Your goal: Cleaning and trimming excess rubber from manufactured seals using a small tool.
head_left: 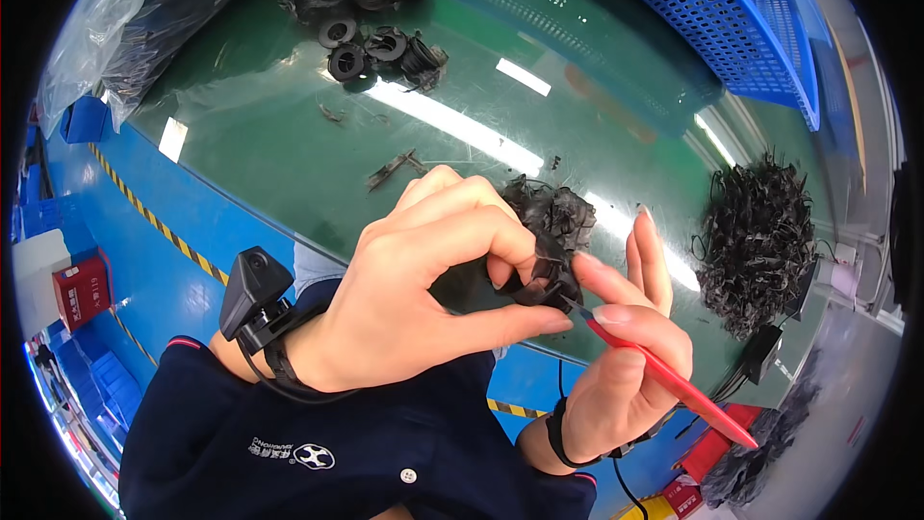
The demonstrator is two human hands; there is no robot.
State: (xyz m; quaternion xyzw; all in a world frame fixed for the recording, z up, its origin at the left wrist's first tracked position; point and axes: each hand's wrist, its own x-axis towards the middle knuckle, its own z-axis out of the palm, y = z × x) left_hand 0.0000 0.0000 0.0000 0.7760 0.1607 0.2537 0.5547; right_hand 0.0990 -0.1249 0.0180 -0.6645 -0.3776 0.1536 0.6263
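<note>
My left hand (404,274) pinches a black rubber part (552,265) between thumb and fingers, over the near edge of the table. In my right hand (630,351) is a slim red-handled tool (679,387), gripped like a pen. Its narrow metal tip meets the lower side of the rubber part; the kind of tip is too small to make out. Some right fingertips also touch the part. Just beyond the fingers lies a clump of black rubber pieces (568,215), partly hidden by my hands.
Ringed black rubber parts (385,43) lie heaped at the far left of the green table (462,111). A pile of black shreds (760,241) sits at the right. A blue perforated crate (698,14) stands at the far right, and clear plastic bagging (106,34) at the far left.
</note>
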